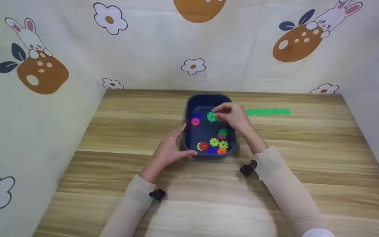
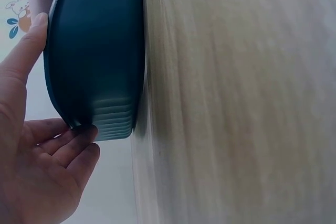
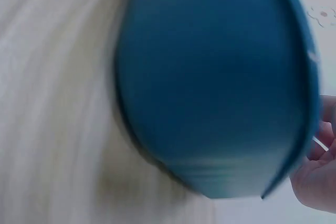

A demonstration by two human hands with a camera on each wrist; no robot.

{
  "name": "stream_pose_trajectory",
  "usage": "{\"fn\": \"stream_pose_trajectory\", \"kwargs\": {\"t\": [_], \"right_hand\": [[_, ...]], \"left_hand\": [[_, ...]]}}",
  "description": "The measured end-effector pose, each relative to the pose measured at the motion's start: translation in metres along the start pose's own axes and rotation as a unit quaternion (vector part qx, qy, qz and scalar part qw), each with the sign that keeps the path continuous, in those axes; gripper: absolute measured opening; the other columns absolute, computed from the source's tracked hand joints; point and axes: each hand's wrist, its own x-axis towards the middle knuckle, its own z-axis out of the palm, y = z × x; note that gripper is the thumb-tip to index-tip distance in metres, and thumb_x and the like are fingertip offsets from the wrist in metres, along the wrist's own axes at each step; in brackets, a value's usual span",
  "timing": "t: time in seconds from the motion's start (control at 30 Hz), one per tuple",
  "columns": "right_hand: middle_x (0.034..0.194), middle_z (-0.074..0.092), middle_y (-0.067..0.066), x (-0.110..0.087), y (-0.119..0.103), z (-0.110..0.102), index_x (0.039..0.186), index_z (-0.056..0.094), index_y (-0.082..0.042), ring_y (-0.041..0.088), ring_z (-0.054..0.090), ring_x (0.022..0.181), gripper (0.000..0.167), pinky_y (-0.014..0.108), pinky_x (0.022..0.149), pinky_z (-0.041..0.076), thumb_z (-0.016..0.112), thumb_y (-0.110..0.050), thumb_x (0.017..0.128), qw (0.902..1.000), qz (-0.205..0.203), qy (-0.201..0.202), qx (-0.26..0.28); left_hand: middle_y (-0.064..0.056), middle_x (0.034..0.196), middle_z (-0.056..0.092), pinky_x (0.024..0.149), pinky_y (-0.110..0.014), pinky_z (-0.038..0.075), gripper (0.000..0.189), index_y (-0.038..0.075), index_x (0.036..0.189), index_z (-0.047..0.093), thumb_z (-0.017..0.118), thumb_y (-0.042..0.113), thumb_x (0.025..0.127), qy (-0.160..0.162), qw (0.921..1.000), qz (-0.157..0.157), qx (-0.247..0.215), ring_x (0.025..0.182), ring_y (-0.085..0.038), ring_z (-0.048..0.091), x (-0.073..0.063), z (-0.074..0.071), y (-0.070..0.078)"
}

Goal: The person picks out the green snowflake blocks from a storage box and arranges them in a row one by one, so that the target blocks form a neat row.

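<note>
A dark blue plastic tub [image 1: 189, 102] stands on the wooden table, holding several small notched plastic discs. My left hand [image 1: 168, 149] grips the tub's near left corner, thumb at the near rim and fingers along the left wall. The left wrist view shows its bent fingers [image 2: 79, 148] against the tub wall. Over the tub's far half, my right hand [image 1: 234, 116] pinches a green notched disc [image 1: 211, 116] between thumb and fingertips. In the right wrist view the tub wall [image 3: 220, 77] hides most of that hand, and the disc is out of sight.
Inside the tub lie a pink disc [image 1: 195, 121], a red disc [image 1: 203, 146], an orange disc [image 1: 221, 150] and yellow-green discs [image 1: 214, 142]. To the tub's right, a row of joined green discs [image 1: 267, 112] lies on the table [image 1: 137, 131]. A patterned cloth backdrop [image 1: 150, 42] rises behind.
</note>
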Motion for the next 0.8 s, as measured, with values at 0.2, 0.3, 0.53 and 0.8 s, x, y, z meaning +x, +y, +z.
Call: {"fn": "stream_pose_trajectory", "kwargs": {"t": [0.2, 0.3, 0.53, 0.8], "right_hand": [[0.098, 0.075, 0.01, -0.001, 0.005, -0.026, 0.109, 0.071, 0.007, 0.001, 0.068, 0.077, 0.021, 0.018, 0.074, 0.06, 0.07, -0.004, 0.091, 0.9979, 0.008, 0.032, 0.056], [0.09, 0.073, -0.002, -0.003, 0.01, -0.041, 0.111, 0.069, 0.011, -0.001, 0.068, 0.076, 0.024, 0.018, 0.074, 0.06, 0.069, -0.003, 0.091, 0.9962, 0.005, 0.05, 0.072], [0.083, 0.069, -0.013, -0.012, 0.023, -0.078, 0.114, 0.066, 0.013, 0.002, 0.07, 0.078, 0.029, 0.017, 0.075, 0.06, 0.07, -0.004, 0.091, 0.9906, 0.014, 0.096, 0.096], [0.082, 0.069, -0.011, -0.027, 0.041, -0.121, 0.118, 0.062, 0.016, 0.0, 0.069, 0.075, 0.031, 0.016, 0.075, 0.06, 0.067, 0.0, 0.092, 0.9804, 0.031, 0.155, 0.117]], "left_hand": [[-0.013, 0.161, 0.035, 0.119, -0.052, 0.036, 0.111, 0.023, 0.158, 0.03, 0.085, 0.057, 0.068, 0.003, 1.0, 0.0, 0.005, 0.148, -0.033, 0.036, 0.001, 0.0, 0.001], [-0.014, 0.161, 0.036, 0.119, -0.051, 0.036, 0.111, 0.022, 0.158, 0.03, 0.085, 0.058, 0.068, 0.007, 0.9999, 0.008, 0.011, 0.148, -0.034, 0.036, 0.002, 0.001, 0.0], [-0.015, 0.16, 0.036, 0.119, -0.051, 0.036, 0.111, 0.02, 0.158, 0.03, 0.085, 0.058, 0.069, 0.012, 0.9995, 0.022, 0.02, 0.147, -0.034, 0.037, 0.002, 0.001, -0.001], [-0.016, 0.16, 0.036, 0.12, -0.052, 0.034, 0.11, 0.017, 0.157, 0.032, 0.086, 0.054, 0.069, 0.009, 0.9991, 0.035, 0.023, 0.148, -0.034, 0.036, 0.003, 0.001, -0.001]]}}
